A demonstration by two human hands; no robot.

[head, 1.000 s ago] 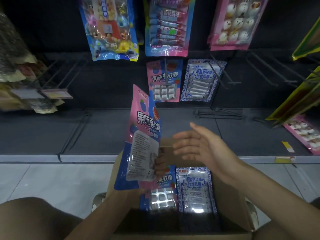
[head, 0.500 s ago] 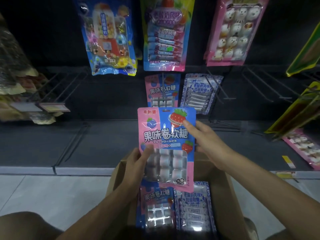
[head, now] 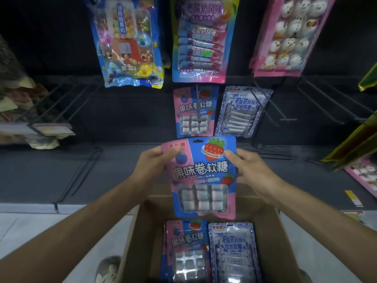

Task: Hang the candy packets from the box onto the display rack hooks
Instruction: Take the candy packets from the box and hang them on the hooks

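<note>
Glossy plastic candy pkt (head: 202, 176), matt cardboard box (head: 285, 242), dark wire hooks (head: 271, 111).

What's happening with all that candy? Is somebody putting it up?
A person holds a pink and blue candy packet up by its top corners, the left hand on one side and the right hand on the other. It is above an open cardboard box with more packets inside. A matching packet already hangs on a hook just ahead; the held one is not on a hook yet.
</note>
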